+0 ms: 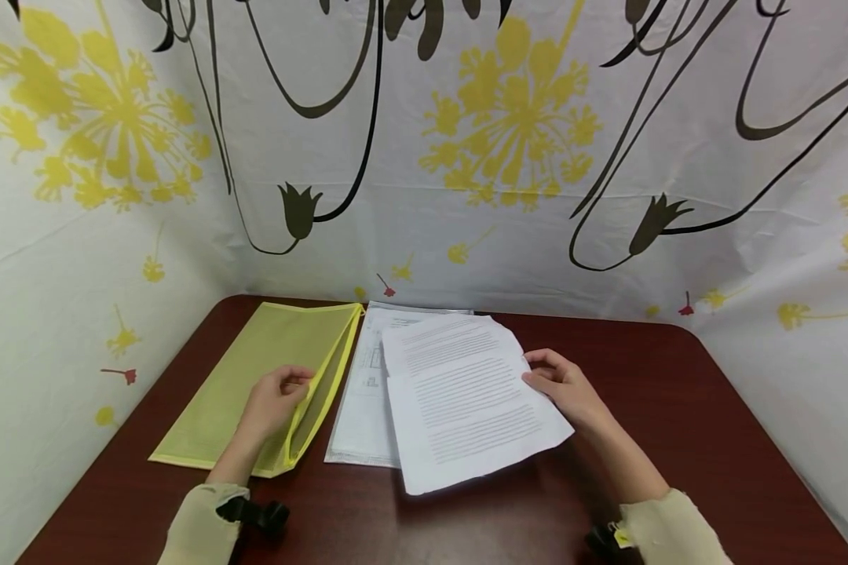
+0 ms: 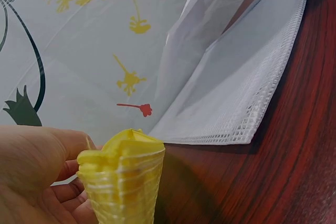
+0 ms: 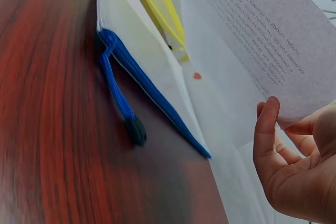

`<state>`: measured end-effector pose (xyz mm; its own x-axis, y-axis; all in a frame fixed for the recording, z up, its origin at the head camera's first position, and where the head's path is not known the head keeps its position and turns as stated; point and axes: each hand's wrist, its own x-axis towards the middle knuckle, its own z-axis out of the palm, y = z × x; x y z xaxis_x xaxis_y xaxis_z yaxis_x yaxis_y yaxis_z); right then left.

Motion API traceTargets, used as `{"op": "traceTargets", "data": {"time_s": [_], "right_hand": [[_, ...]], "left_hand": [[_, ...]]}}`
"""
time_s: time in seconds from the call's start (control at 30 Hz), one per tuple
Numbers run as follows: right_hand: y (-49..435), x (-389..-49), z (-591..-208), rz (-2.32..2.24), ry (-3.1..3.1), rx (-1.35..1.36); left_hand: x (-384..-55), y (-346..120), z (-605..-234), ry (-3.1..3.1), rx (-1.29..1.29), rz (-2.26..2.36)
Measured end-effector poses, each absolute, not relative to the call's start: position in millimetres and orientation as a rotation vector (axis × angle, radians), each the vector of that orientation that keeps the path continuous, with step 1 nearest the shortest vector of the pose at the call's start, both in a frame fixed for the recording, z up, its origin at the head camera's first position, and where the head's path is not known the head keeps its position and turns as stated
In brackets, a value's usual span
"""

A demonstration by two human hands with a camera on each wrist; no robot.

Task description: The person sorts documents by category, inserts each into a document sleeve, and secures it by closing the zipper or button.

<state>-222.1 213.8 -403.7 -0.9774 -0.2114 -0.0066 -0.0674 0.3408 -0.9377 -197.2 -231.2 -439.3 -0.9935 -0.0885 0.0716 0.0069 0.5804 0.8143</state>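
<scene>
On the left of the table, a yellow mesh document pouch [image 1: 243, 345] lies with its right-hand side gaping. My left hand [image 1: 274, 402] pinches the edge of that opening between thumb and fingers. The printed paper sheets [image 1: 466, 392] are in my right hand [image 1: 564, 388], which grips their right edge. They tilt above a white mesh zip pouch [image 1: 356, 424], hiding most of it. In the right wrist view, my thumb and fingers pinch the paper's edge, and a blue zipper [image 3: 157, 98] with a dark pull [image 3: 135, 131] runs along the white pouch's side.
The dark red-brown wooden table [image 1: 678, 408] stretches to the right of the papers. A white patterned sheet [image 1: 424, 251] hangs behind the table and along both sides, meeting its edges.
</scene>
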Motion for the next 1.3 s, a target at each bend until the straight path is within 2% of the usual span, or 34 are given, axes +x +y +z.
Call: {"op": "traceTargets", "data": {"time_s": [0.83,1.3], "right_hand": [[159.3,-235.0,-420.3,-1.774,2.372,-0.452],[133.5,-242.0,-418.4,-1.785,2.396,-0.358]], "left_hand": [[-195.7,-222.3,-436.7,-2.705,0.032,-1.393],[-192.6,-217.6,-437.3,-2.705,0.039,-1.413]]}}
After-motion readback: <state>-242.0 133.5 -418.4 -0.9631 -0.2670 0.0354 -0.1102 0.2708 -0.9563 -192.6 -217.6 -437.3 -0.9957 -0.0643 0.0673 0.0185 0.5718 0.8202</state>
